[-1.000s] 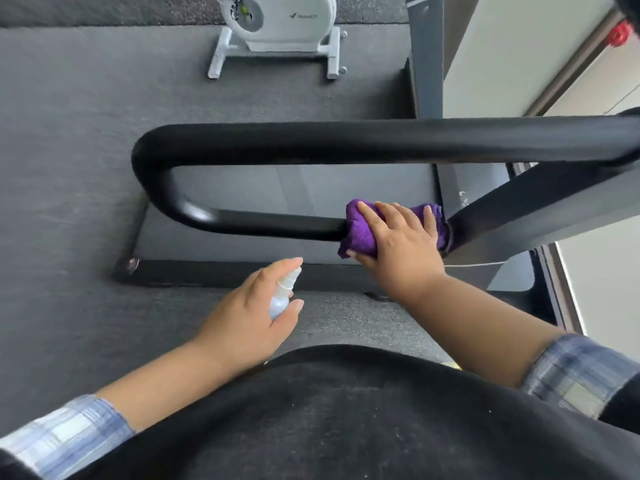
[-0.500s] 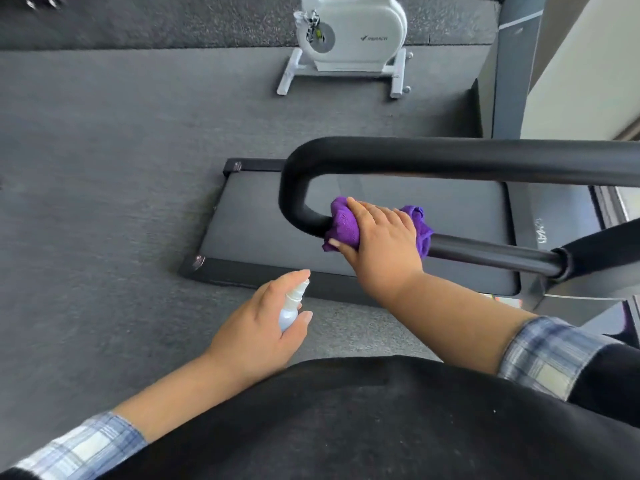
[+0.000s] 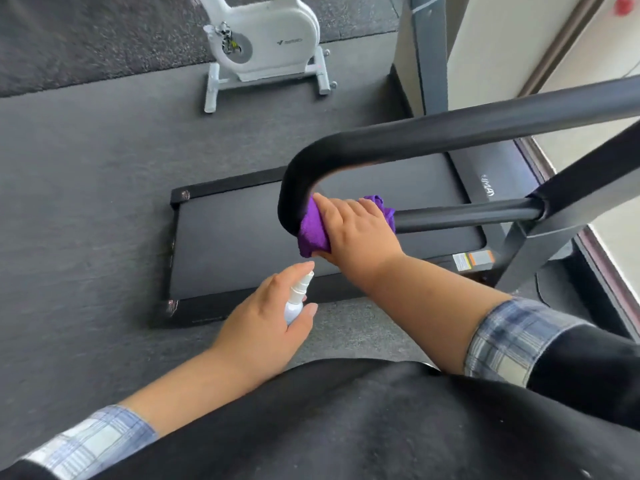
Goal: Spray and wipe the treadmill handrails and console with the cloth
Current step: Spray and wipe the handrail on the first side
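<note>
Right hand (image 3: 356, 233) grip is closed over the purple cloth (image 3: 313, 233), pressing it against the handrail (image 3: 450, 133) right at the lower part of the U-bend. Cloth wraps the tube there; a tuft shows past your fingers on the far side of the hand, toward the upright post (image 3: 540, 251).

Left hand (image 3: 270, 317) grip is closed around the small spray bottle (image 3: 296, 299), just below the bend and apart from the rail. Index finger sits on the pump head, nozzle aimed roughly up toward the cloth and bend. No mist visible, so can't tell if you're spraying.

Step in hand, my read: wiping the bend of this handrail, spray ready for a top-up. The lower straight tube (image 3: 464, 218) between cloth and post looks covered or next; upper padded run of the rail heads off toward the right edge of view and likely remains. Console isn't in view, so can't judge it.

Next move calls for: follow the curve up and around the bend, keep the cloth wrapped so it contacts the underside too. Rewet if it drags. Keep spray off the treadmill belt (image 3: 242, 233) under the rail, slip risk.

White exercise bike (image 3: 263, 32) beyond the rail, not involved.
</note>
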Tool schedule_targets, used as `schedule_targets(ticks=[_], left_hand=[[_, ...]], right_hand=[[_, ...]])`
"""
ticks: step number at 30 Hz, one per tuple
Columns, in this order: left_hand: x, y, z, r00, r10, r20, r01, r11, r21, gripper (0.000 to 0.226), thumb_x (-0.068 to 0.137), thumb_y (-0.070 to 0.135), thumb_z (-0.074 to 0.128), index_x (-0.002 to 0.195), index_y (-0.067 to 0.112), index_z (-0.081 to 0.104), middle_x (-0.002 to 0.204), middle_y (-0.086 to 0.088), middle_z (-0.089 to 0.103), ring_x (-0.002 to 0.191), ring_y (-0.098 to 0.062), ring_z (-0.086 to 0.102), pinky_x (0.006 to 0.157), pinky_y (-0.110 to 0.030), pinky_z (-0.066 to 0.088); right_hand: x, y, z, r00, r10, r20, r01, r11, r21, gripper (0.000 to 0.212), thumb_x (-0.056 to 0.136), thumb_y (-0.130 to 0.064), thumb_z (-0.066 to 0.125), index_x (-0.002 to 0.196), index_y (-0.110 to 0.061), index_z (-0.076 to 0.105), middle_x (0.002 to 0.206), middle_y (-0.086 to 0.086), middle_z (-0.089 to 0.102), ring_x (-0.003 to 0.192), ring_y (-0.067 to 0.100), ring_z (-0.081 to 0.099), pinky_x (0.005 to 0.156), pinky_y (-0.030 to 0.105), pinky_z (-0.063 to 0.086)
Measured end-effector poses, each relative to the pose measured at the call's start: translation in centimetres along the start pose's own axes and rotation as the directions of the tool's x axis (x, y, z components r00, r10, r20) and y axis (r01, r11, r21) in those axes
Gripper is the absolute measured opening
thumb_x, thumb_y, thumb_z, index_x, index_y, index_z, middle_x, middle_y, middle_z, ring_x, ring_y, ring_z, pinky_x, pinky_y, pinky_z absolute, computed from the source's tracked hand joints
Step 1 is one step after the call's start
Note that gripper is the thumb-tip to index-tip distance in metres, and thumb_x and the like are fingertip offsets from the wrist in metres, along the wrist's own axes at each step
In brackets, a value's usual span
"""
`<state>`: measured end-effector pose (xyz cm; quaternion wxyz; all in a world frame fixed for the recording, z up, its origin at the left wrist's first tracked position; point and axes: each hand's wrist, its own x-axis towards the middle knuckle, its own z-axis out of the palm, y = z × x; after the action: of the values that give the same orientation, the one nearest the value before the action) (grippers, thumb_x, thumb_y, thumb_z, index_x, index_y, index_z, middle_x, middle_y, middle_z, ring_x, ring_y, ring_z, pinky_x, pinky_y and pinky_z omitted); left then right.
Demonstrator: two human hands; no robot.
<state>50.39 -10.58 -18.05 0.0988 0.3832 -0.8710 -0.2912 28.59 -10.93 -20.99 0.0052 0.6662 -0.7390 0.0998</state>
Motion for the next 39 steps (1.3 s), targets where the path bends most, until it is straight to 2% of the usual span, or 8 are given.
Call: schedule_targets(ticks=[3,11,17,20,28,34,37,39], left_hand=[[1.4,1.0,0.7,0.998,0.063,0.030,-0.063,0.998,-0.008,0.059,0.091,0.036,0.063,0.133,0.055,0.025,0.122,0.008,0.058,0.104,-0.011,0.059,0.088,-0.027,0.044],[4.4,4.9,4.0,0.992,0.101,0.076,-0.099,0.995,-0.031,0.057,0.088,0.048,0.055,0.132,0.060,0.020,0.124,0.010,0.059,0.095,-0.008,0.056,0.081,-0.026,0.041],[5.3,7.8,6.6,0.995,0.062,0.082,-0.059,0.997,-0.041,0.056,0.089,0.049,0.055,0.132,0.062,0.020,0.122,0.013,0.058,0.096,-0.007,0.057,0.081,-0.026,0.042],[5.9,9.4,7.9,0.998,0.025,0.063,-0.022,0.999,-0.047,0.057,0.090,0.047,0.056,0.132,0.061,0.020,0.122,0.011,0.059,0.095,-0.008,0.057,0.081,-0.025,0.041],[5.1,11.1,9.2,0.989,-0.141,-0.039,0.139,0.989,-0.054,0.057,0.089,0.048,0.054,0.131,0.061,0.019,0.124,0.014,0.057,0.100,-0.008,0.056,0.083,-0.024,0.040],[1.9,8.7,7.6,0.962,-0.262,-0.076,0.258,0.964,-0.065,0.058,0.092,0.037,0.062,0.138,0.053,0.031,0.125,0.012,0.057,0.103,0.003,0.050,0.088,-0.011,0.034],[0.8,6.9,5.9,0.948,-0.301,-0.103,0.295,0.953,-0.069,0.057,0.093,0.039,0.061,0.137,0.054,0.029,0.128,0.016,0.055,0.103,0.005,0.049,0.088,-0.019,0.036],[0.3,5.5,4.8,0.946,-0.307,-0.108,0.301,0.951,-0.064,0.056,0.093,0.040,0.060,0.138,0.053,0.030,0.130,0.019,0.052,0.109,0.003,0.051,0.088,-0.017,0.035]], right_hand=[[-0.6,1.8,0.0,1.000,-0.007,0.022,0.009,0.996,-0.085,0.083,0.090,-0.053,0.061,0.154,-0.015,0.025,0.139,0.003,0.051,0.124,0.027,0.049,0.107,0.040,0.032],[-5.1,11.9,-1.4,0.993,0.112,0.031,-0.110,0.992,-0.054,0.078,0.082,-0.055,0.070,0.147,-0.022,0.043,0.133,0.003,0.054,0.126,0.029,0.048,0.110,0.041,0.028],[-9.1,20.9,-3.6,0.963,0.252,0.091,-0.249,0.968,-0.042,0.082,0.077,-0.056,0.074,0.147,-0.025,0.043,0.136,0.002,0.053,0.134,0.029,0.040,0.118,0.050,0.020],[-10.5,23.4,-4.3,0.959,0.259,0.113,-0.256,0.966,-0.038,0.083,0.080,-0.056,0.072,0.150,-0.024,0.040,0.141,0.004,0.051,0.138,0.031,0.037,0.120,0.052,0.016],[-9.0,21.1,-2.8,0.984,0.177,0.028,-0.178,0.982,0.068,0.076,0.084,-0.057,0.068,0.147,-0.021,0.045,0.141,0.008,0.053,0.132,0.032,0.045,0.116,0.049,0.023],[-5.5,14.0,-1.3,0.997,0.055,-0.045,-0.050,0.993,0.108,0.072,0.084,-0.056,0.068,0.144,-0.021,0.048,0.137,0.003,0.057,0.124,0.029,0.052,0.110,0.046,0.031],[-4.0,10.2,-0.7,0.997,0.039,-0.068,-0.031,0.992,0.119,0.069,0.086,-0.057,0.065,0.143,-0.022,0.048,0.138,0.002,0.057,0.124,0.027,0.052,0.110,0.046,0.032],[-3.0,7.7,-0.5,0.997,0.029,-0.077,-0.019,0.991,0.131,0.068,0.086,-0.057,0.065,0.143,-0.022,0.049,0.138,0.001,0.057,0.124,0.026,0.052,0.111,0.045,0.031]])
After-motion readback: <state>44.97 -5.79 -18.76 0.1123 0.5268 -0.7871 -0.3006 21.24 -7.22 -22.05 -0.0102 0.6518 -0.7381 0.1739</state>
